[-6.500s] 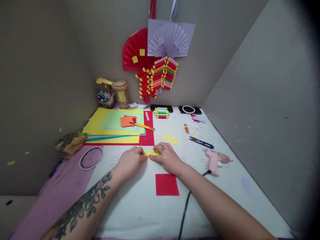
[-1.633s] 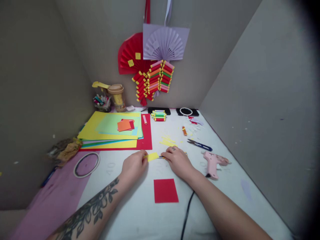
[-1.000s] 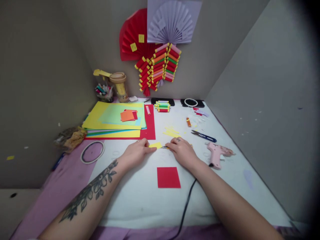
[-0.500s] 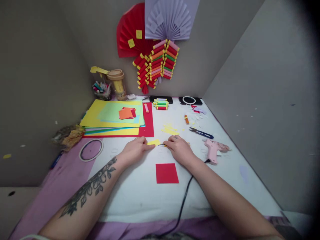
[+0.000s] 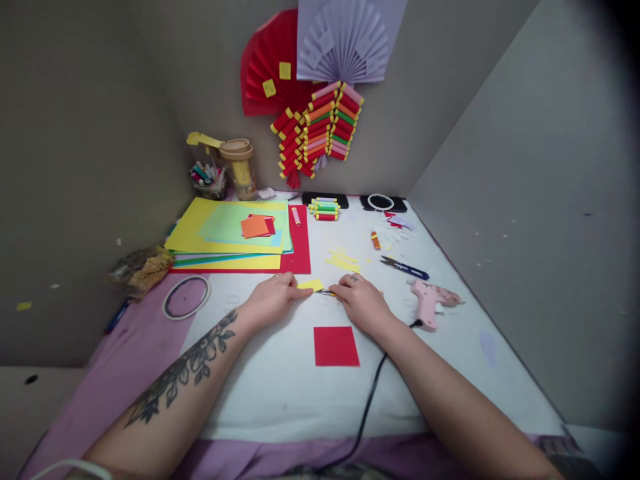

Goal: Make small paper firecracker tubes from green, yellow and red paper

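A small yellow paper piece [image 5: 311, 285] lies at the middle of the white tabletop, with the fingers of my left hand [image 5: 275, 298] closed on its left side. Just right of it, my right hand [image 5: 361, 298] is closed around a thin pointed tool [image 5: 325, 292], whose dark tip reaches toward the paper's right end. What the tool is cannot be made out under my fingers. A red paper square [image 5: 337, 346] lies flat nearer to me. Thin yellow strips [image 5: 343, 260] are scattered behind my right hand.
Stacked coloured sheets [image 5: 225, 227] lie at the back left, a tape roll [image 5: 187, 298] in front. To the right are navy snips [image 5: 404, 267] and a pink glue gun [image 5: 427, 305] with its black cord running toward me. Small paper rolls [image 5: 325, 209] sit at the back.
The whole view has shifted slightly, so things appear a little farther right. Both hands keep nearly the same place and hold.
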Tool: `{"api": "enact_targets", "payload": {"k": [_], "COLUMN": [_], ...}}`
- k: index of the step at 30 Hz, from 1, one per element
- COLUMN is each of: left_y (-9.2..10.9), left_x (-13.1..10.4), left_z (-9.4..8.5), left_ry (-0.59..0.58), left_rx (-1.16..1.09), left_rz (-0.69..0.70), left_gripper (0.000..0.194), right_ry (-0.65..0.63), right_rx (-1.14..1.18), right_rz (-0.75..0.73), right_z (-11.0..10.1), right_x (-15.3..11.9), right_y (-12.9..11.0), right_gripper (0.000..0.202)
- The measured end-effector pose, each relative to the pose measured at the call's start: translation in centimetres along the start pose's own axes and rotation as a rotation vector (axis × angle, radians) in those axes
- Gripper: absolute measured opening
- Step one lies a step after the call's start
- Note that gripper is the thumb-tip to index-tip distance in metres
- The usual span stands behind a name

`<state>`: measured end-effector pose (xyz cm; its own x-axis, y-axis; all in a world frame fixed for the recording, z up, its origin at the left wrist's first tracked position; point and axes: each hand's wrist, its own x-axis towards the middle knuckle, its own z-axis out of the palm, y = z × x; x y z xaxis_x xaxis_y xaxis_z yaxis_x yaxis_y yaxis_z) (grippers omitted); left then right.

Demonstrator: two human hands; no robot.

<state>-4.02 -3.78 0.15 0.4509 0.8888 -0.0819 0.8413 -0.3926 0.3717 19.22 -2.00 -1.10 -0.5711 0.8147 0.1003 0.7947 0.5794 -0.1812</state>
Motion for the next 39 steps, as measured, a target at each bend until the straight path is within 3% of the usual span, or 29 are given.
{"api": "enact_targets", "payload": {"k": [13, 27, 39], "left_y": [-1.0, -1.4, -1.9], "left_x": [0.4, 1.1, 1.7], "left_z": [0.1, -0.8, -1.5], "left_ry": [0.012, -0.102, -0.194], "left_rx": [0.023, -0.021, -0.034], "left_rz": [0.105, 0.127, 0.112], "left_gripper": [0.034, 0.036, 0.046], "right_ry": [-0.018, -0.057, 0.004], "right_rx": [-0.025, -0.03, 0.037], "right_rz": [-0.03, -0.075, -0.204], "right_z": [0.2, 0.0, 0.9], "right_x": [-0.2, 0.2, 0.8], "right_y": [-0.6, -2.5, -3.9], "right_gripper": [0.028, 0.028, 0.029]}}
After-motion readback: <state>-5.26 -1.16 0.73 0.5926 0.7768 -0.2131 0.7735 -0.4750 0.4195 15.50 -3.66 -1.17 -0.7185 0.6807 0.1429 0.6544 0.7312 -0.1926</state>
